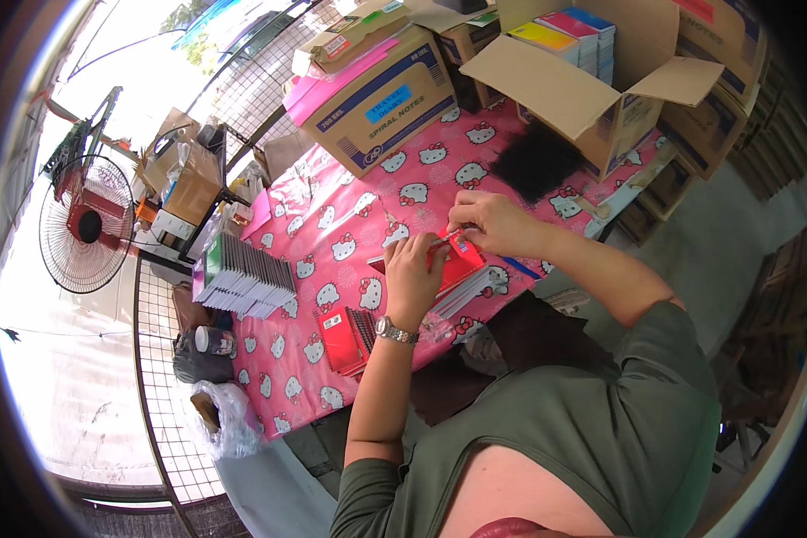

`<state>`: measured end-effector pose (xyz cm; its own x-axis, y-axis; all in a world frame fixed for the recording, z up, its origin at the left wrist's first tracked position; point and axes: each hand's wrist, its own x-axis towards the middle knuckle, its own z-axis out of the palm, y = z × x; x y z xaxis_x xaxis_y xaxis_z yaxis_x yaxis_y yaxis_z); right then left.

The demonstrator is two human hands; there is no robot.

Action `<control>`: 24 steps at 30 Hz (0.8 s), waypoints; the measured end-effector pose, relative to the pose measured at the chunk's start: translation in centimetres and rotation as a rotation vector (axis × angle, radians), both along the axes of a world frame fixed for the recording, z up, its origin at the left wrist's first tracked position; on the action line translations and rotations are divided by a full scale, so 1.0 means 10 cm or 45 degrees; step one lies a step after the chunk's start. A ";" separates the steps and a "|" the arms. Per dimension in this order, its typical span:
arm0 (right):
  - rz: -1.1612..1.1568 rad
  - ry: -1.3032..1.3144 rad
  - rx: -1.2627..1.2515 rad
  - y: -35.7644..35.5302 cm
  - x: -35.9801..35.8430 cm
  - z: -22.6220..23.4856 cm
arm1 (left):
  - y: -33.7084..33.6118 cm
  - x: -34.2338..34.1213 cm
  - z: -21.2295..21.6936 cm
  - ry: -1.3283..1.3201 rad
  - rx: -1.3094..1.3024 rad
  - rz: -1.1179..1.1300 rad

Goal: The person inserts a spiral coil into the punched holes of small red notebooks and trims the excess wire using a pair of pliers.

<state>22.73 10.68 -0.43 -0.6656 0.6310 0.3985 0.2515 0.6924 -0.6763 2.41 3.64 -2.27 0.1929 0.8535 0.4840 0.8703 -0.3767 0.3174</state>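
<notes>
A red-covered notebook (pixel 463 263) lies in front of me on top of a small pile of white-paged notebooks (pixel 460 294). My left hand (pixel 411 276), with a metal watch on its wrist, is closed on the notebook's left part, thumb over the cover. At its far edge my right hand (pixel 498 221) pinches with bent fingers close to the left fingertips. Whatever fine part lies between those fingertips is hidden. Beside my left wrist sits a stack of red notebooks (pixel 338 341) with dark spiral bindings. A blue pen (pixel 521 268) rests right of the pile.
A pink patterned cloth (pixel 332 242) covers the table. At its left stands a long row of spiral notebooks (pixel 245 276). Beyond my right hand lies a black bristly heap (pixel 536 163). Cardboard boxes (pixel 390 103) line the back; an open box (pixel 592 99) holds colourful notebooks. A fan (pixel 86 224) stands left.
</notes>
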 end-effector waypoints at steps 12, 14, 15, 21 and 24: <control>0.354 -0.002 -0.859 0.37 -0.05 -0.11 | -0.14 -0.02 0.04 0.057 -0.008 -0.074; 0.227 0.152 -1.141 0.72 -0.12 -0.43 | -0.16 -0.04 0.04 0.056 -0.061 -0.079; 0.238 0.036 -0.740 0.97 -0.11 -0.96 | -0.13 -0.02 0.07 0.045 -0.080 -0.101; -0.053 -0.478 0.281 1.11 -0.27 -2.16 | -0.11 -0.09 0.04 0.005 -0.043 -0.174; -0.078 -0.509 -0.009 1.26 -0.23 -1.77 | -0.12 -0.15 0.00 0.006 -0.094 -0.166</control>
<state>20.48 23.30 -18.13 -0.7285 0.6759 0.1117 0.5361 0.6639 -0.5214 0.92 2.40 -2.22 0.3065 0.8544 0.4195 0.8171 -0.4622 0.3445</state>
